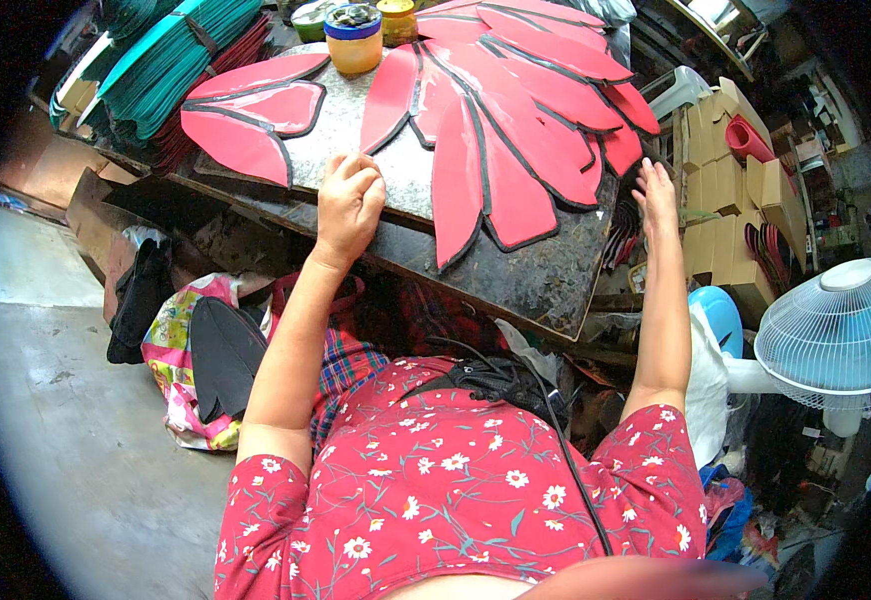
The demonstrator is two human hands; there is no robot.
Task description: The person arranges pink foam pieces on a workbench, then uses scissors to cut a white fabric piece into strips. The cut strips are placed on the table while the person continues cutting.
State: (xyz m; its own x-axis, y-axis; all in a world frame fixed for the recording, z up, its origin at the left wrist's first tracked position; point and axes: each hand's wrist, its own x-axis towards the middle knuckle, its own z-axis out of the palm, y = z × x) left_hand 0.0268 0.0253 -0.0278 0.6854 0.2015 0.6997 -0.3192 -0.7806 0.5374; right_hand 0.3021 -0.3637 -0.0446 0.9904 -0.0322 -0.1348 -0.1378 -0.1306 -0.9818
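Note:
Red shoe-upper-like flat pieces with black edges [511, 150] lie fanned and overlapping across the work table [556, 275]. Whitish glossy streaks run along some of them. A separate red piece [241, 105] rests to the left on a grey-white sheet [341, 115]. My left hand [353, 205] is curled closed at the table's near edge, between that piece and the fan; whatever its fingers may hold is hidden. At the right end of the fan, my right hand [658, 195] has its fingers stretched out beside the outermost red piece, with nothing visible in it.
A tub with a blue rim [354, 45] and a yellow jar [397, 22] stand at the back of the table. Teal stacked sheets [161, 70] are at far left. Cardboard boxes [726, 160] and a fan [826, 335] stand right. A patterned bag [191, 365] sits below the table.

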